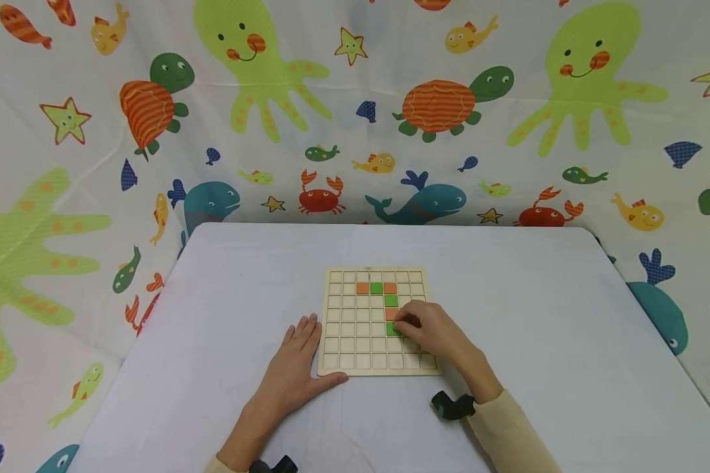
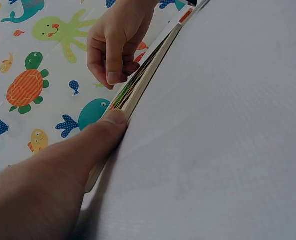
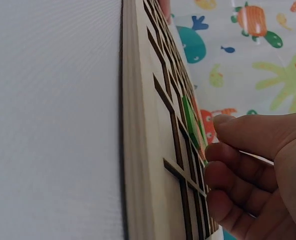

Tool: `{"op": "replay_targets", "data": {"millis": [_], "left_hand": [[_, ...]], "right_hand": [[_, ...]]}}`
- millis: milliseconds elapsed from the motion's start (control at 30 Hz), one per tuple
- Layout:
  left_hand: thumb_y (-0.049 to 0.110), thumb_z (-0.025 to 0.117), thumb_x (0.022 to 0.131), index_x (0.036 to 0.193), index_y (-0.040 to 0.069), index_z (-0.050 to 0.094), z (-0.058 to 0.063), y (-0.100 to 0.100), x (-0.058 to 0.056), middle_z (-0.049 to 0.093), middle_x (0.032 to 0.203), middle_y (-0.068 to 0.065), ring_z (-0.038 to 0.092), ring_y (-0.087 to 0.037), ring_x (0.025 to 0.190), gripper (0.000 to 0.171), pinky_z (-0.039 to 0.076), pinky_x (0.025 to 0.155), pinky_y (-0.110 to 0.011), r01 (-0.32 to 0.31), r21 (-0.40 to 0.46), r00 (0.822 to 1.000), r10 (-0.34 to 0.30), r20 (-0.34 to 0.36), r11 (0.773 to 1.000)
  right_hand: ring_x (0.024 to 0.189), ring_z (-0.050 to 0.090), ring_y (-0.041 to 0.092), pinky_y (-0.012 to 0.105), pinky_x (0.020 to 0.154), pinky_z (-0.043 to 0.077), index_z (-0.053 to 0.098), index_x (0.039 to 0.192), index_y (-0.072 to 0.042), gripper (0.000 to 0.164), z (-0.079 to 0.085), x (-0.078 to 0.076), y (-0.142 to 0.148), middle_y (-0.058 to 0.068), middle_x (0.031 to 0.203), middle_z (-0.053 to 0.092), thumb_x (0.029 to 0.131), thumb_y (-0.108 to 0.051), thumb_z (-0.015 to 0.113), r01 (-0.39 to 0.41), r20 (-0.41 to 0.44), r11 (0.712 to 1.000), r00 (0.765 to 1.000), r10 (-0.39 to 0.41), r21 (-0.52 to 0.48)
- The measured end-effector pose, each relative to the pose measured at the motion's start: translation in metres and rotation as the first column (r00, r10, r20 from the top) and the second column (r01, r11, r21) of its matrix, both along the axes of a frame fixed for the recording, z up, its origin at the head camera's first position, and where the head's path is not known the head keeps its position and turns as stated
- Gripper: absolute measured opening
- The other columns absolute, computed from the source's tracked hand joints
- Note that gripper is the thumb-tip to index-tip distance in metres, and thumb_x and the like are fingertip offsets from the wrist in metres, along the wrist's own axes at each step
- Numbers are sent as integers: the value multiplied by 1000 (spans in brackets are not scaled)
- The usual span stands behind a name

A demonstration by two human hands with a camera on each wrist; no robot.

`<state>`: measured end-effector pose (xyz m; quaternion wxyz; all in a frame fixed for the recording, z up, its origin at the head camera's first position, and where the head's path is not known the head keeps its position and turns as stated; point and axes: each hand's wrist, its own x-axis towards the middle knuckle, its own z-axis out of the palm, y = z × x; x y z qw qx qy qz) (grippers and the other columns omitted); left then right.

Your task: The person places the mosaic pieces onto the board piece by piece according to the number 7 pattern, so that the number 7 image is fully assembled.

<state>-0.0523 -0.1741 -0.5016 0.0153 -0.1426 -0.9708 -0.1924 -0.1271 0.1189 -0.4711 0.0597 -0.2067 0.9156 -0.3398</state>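
Observation:
A wooden grid board (image 1: 352, 361) lies on the white table, with several orange and green square tiles in its cells. Three tiles form a row near the top: an orange tile (image 1: 363, 288), a green tile (image 1: 376, 288) and another orange one. Below its right end more tiles run downward, ending in a green tile (image 1: 393, 328). My right hand (image 1: 428, 328) hovers at this lowest tile, fingers loosely bent; no piece shows between thumb and fingers in the right wrist view. My left hand (image 1: 292, 368) rests along the board's left side, its thumb (image 2: 113, 120) on the near edge.
The white table (image 1: 242, 276) extends around the board on all sides. Behind and beside it hangs a curtain (image 1: 343, 85) printed with sea animals. A black wrist device (image 1: 452, 406) sits at the right wrist, and another (image 1: 274, 465) at the left.

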Motion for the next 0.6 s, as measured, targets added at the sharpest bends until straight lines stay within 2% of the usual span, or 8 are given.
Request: {"op": "replay_targets", "data": {"millis": [233, 600], "left_hand": [[73, 68, 78, 152, -2, 38, 1, 0, 0, 32, 162, -18, 27, -34, 153, 109, 24, 127, -50, -1, 0, 1000, 1, 4, 1000], [72, 68, 78, 152, -3, 38, 1, 0, 0, 31, 162, -19, 26, -34, 153, 109, 24, 126, -51, 2, 9, 1000, -2, 9, 1000]], "right_hand": [[79, 58, 6, 21, 72, 53, 73, 97, -17, 6, 6, 1, 4, -7, 92, 69, 93, -21, 72, 13, 27, 1000, 1000, -13, -12], [78, 56, 6, 21, 70, 52, 72, 100, -14, 9, 12, 4, 16, -7, 91, 67, 94, -20, 71, 6, -23, 1000, 1000, -6, 9]]}}
